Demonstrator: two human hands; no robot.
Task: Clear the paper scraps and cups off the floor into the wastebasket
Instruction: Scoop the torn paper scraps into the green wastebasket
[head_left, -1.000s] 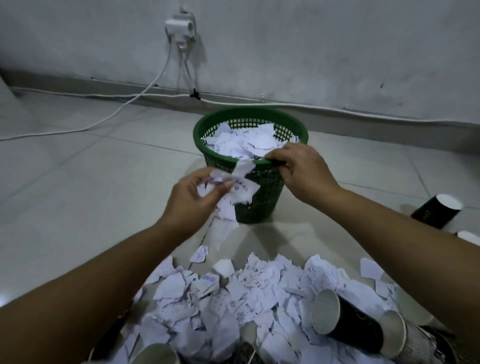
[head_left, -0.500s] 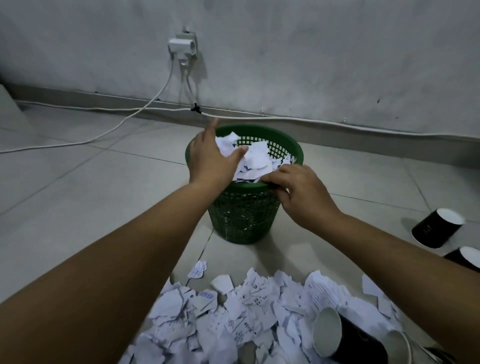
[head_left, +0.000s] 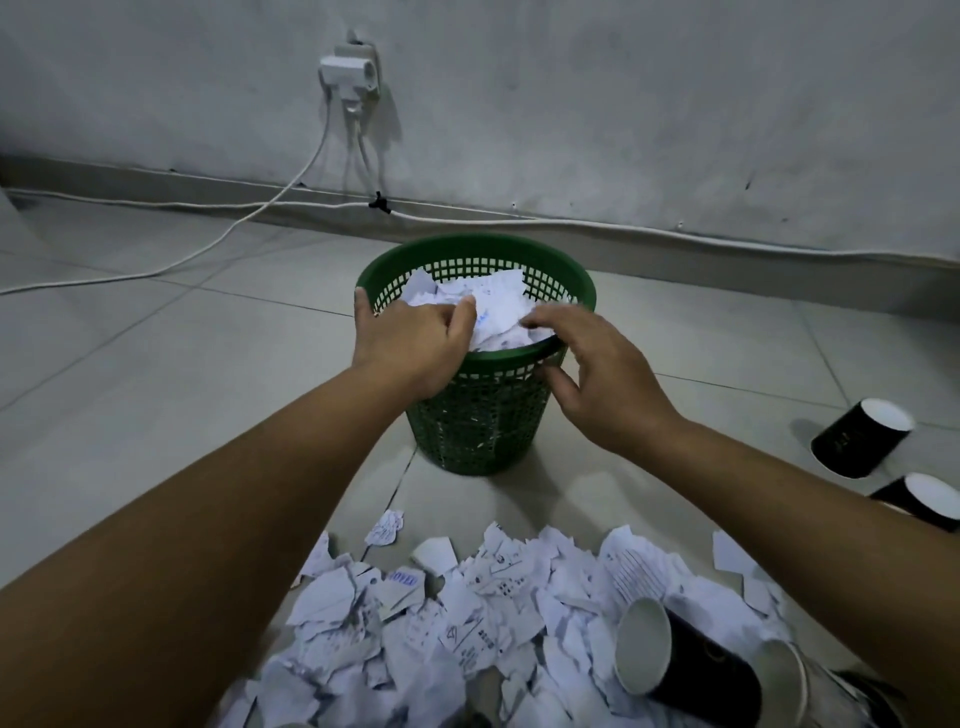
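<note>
Floor-side wastebasket (head_left: 483, 415): both hands (head_left: 415, 338) now pressing paper (head_left: 498, 306).

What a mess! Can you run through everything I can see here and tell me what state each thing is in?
wastebasket: upright, nearly full of paper.
left hand: fingers curled, pressing paper in the basket.
right hand: relaxed at the basket's rim, holding nothing.
paper scraps: heaped on the floor.
black cups: on their sides, in the heap and at right.
wall plug: cords plugged in.

Green mesh basket (head_left: 475, 415); white scraps (head_left: 447, 623) with blue and black print; black cups (head_left: 857, 439), white inside; grey tile floor (head_left: 156, 374); white cable (head_left: 249, 218)
</note>
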